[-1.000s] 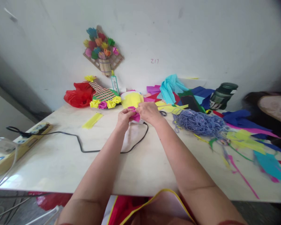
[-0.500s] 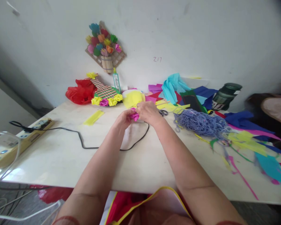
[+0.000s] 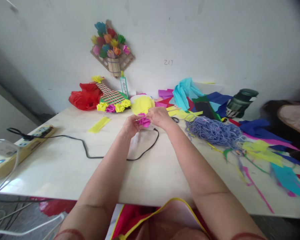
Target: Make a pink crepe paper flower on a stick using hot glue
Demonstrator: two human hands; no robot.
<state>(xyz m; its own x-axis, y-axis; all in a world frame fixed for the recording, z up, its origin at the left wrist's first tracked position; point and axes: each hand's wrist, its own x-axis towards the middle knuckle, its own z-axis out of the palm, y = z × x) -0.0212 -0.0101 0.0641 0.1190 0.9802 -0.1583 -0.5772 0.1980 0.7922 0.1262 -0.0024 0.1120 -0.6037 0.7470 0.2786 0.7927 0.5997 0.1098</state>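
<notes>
A pink crepe paper flower (image 3: 144, 122) is held between my two hands above the table (image 3: 155, 180). My left hand (image 3: 131, 126) pinches its left side. My right hand (image 3: 158, 117) grips the upper right side with bent fingers. Just beyond them lies yellow paper (image 3: 141, 104). Scissors (image 3: 175, 119) rest to the right of my right hand, partly covered by it. To the left of my left hand is a folded yellow strip (image 3: 99, 124). Farther back stands a striped stick craft (image 3: 111, 96) trimmed with yellow and pink paper flowers.
A black cord (image 3: 90, 157) loops from the power strip (image 3: 22, 146) to below my hands. Tangled blue-purple yarn (image 3: 213, 130) and paper scraps (image 3: 262, 151) spread at right. A dark green jar (image 3: 241, 102), glue bottle (image 3: 124, 85) and red bag (image 3: 85, 97) stand near the wall.
The pink flower shows wider and fuller between my hands. My left hand has shifted slightly left, and my right hand's fingers have moved a little on the paper.
</notes>
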